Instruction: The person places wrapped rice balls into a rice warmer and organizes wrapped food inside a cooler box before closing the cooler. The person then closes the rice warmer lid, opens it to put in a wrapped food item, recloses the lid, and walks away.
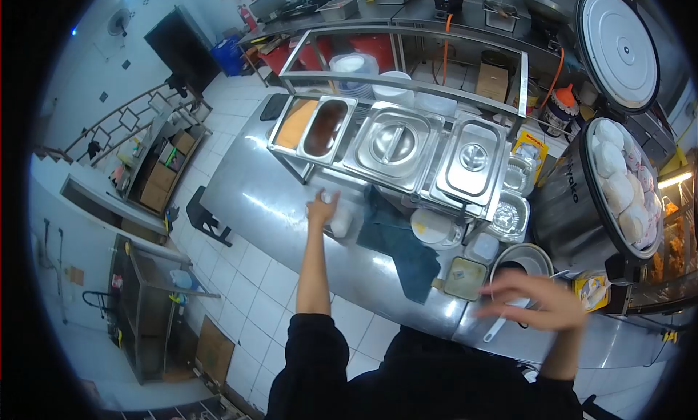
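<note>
Right hand [534, 301]: one, blurred, fingers loosely parted with nothing between them; it hung over a round metal pot [544, 256] and a white-handled utensil [494, 329].

Steel table [243, 173]: one, shiny, spanning the middle of the view.

Shallow rectangular container [465, 278]: one, greenish, left of the pot.

Dark green cloth [414, 266]: one, spread unevenly, reaching toward the table's near edge.

Left hand [320, 207]: one, arm extended, fingers curved at a white item; whether it gripped that item could not be told.

White item [340, 222]: one, on the table between the left hand and the cloth.

White tub [431, 227]: one, right of the cloth's upper part.

Foil trays [509, 218]: set right of the raised pans.

Raised pans: two with steel lids [378, 162], one of brown contents [326, 127], one of orange contents [295, 123].

Large cooker [574, 198]: one, at right, lid [618, 49] up, filled with white wrapped bundles [618, 176].

Stacked white dishes [354, 65]: behind the pans.

Red bins [372, 51]: beneath the back counter.
</note>
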The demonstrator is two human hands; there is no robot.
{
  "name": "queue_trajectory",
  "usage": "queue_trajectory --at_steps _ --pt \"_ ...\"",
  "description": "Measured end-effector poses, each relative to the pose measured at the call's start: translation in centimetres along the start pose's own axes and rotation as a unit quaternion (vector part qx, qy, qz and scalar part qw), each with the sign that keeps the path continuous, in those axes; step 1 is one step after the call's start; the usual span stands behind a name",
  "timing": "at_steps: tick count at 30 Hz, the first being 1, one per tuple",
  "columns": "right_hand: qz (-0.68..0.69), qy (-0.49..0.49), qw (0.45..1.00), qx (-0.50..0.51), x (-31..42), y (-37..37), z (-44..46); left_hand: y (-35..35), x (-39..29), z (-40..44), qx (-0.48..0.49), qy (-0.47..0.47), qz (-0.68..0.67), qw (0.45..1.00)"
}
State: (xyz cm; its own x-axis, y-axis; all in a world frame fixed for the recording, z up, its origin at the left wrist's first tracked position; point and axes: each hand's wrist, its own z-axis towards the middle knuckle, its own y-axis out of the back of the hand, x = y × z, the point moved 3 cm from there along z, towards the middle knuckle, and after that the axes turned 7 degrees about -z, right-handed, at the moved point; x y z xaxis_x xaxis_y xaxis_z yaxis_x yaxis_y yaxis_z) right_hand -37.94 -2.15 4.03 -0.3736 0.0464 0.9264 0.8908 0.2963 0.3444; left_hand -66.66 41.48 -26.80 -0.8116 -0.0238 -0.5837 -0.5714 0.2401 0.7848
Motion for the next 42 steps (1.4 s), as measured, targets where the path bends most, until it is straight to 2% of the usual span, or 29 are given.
queue_trajectory --at_steps 1,2,3,4,5,6,7,8,9,11,13,15,17,19,20,23,24,25,27,28,29,31,33,34,35,37,39,41,42 --pt "0.006 0.039 0.999 0.008 -1.5 -2.8 5.3 -1.0 0.2 0.8 0.026 0.013 0.022 0.999" --pt "0.094 0.008 0.995 0.045 -5.4 -6.0 10.5 -1.0 0.2 0.4 0.014 0.034 0.027 0.999" --pt "0.085 0.071 0.994 0.011 -8.1 -9.0 15.5 -1.0 0.3 -0.1 0.002 0.049 0.033 0.998" --pt "0.088 0.065 0.994 -0.024 -11.4 -11.7 20.3 -1.9 2.1 0.7 0.008 0.028 -0.014 0.999" --pt "0.035 0.038 0.995 -0.082 -13.2 -13.7 24.5 -2.1 2.7 0.4 0.002 0.007 -0.008 1.0" --pt "-0.026 0.137 0.969 -0.203 -15.8 -15.4 28.4 -2.0 2.9 -0.8 -0.007 0.035 -0.031 0.999" --pt "-0.032 0.105 0.97 -0.217 -17.9 -17.3 31.8 -2.3 4.5 -0.9 -0.053 -0.035 -0.004 0.998" --pt "-0.049 0.154 0.948 -0.274 -19.3 -19.2 34.5 -2.3 3.8 -3.3 -0.035 0.002 -0.095 0.995" --pt "-0.07 0.203 0.92 -0.327 -20.4 -20.6 36.0 -1.4 2.7 -6.1 -0.056 -0.028 -0.105 0.992" --pt "-0.091 0.156 0.904 -0.387 -19.2 -22.3 35.0 -2.4 4.8 -8.0 -0.116 -0.073 -0.139 0.981" --pt "-0.09 0.093 0.933 -0.336 -21.0 -24.7 35.3 -2.7 5.8 -11.5 -0.136 0.018 -0.313 0.94" --pt "-0.037 0.045 0.961 -0.271 -21.3 -23.8 33.6 -2.6 5.3 -15.2 -0.066 0.165 -0.543 0.821" --pt "0.057 0.016 0.981 -0.186 -20.6 -22.7 30.3 -2.2 5.9 -17.9 0.025 0.169 -0.629 0.758" --pt "0.188 0.006 0.978 -0.088 -18.8 -18.1 24.8 -0.9 2.6 -21.6 0.087 0.16 -0.7 0.69" --pt "0.23 0.041 0.971 -0.044 -17.6 -15.9 21.6 0.1 0.9 -23.4 0.118 0.158 -0.731 0.653" --pt "0.318 0.13 0.939 0.027 -11.3 -7.4 8.6 2.5 -6.7 -27.9 0.283 -0.034 -0.732 0.619" --pt "0.266 0.184 0.946 -0.002 -9.2 -4.2 4.2 2.8 -8.8 -28.7 0.378 -0.055 -0.758 0.529" --pt "0.212 0.237 0.948 -0.029 -7.1 -1.2 -0.2 2.9 -10.7 -28.8 0.373 -0.047 -0.751 0.542" --pt "0.047 0.243 0.959 -0.141 -3.5 4.3 -9.4 3.2 -17.8 -29.9 0.364 -0.032 -0.738 0.567" --pt "0.005 0.217 0.945 -0.243 -2.4 6.2 -13.8 3.3 -22.1 -31.1 0.415 -0.064 -0.719 0.555" --pt "-0.037 0.188 0.92 -0.343 -1.6 8.0 -17.7 3.3 -26.9 -32.4 0.463 -0.095 -0.696 0.54" --pt "-0.096 0.14 0.844 -0.509 -0.8 11.8 -23.4 2.3 -34.1 -33.0 0.473 -0.133 -0.627 0.604" --pt "-0.15 0.053 0.758 -0.632 -1.1 16.2 -27.4 0.3 -44.0 -35.1 0.445 -0.267 -0.497 0.695" --pt "-0.108 0.028 0.751 -0.651 -1.6 18.5 -28.6 -1.2 -49.1 -36.3 0.459 -0.331 -0.45 0.691" --pt "-0.064 0.004 0.742 -0.667 -2.3 20.9 -29.4 -3.2 -53.3 -36.7 0.443 -0.358 -0.374 0.732" --pt "-0.074 -0.026 0.781 -0.62 -4.2 25.5 -30.3 -7.2 -61.2 -38.8 0.391 -0.484 -0.306 0.721" --pt "-0.048 -0.003 0.808 -0.587 -8.3 30.2 -29.9 -12.4 -66.9 -37.8 0.372 -0.483 -0.218 0.762" --pt "-0.079 -0.064 0.832 -0.545 -10.2 32.9 -28.9 -16.9 -70.5 -36.6 0.461 -0.417 -0.147 0.769" --pt "-0.13 -0.075 0.839 -0.523 -11.3 34.0 -28.2 -17.6 -71.3 -37.1 0.47 -0.424 -0.083 0.769"
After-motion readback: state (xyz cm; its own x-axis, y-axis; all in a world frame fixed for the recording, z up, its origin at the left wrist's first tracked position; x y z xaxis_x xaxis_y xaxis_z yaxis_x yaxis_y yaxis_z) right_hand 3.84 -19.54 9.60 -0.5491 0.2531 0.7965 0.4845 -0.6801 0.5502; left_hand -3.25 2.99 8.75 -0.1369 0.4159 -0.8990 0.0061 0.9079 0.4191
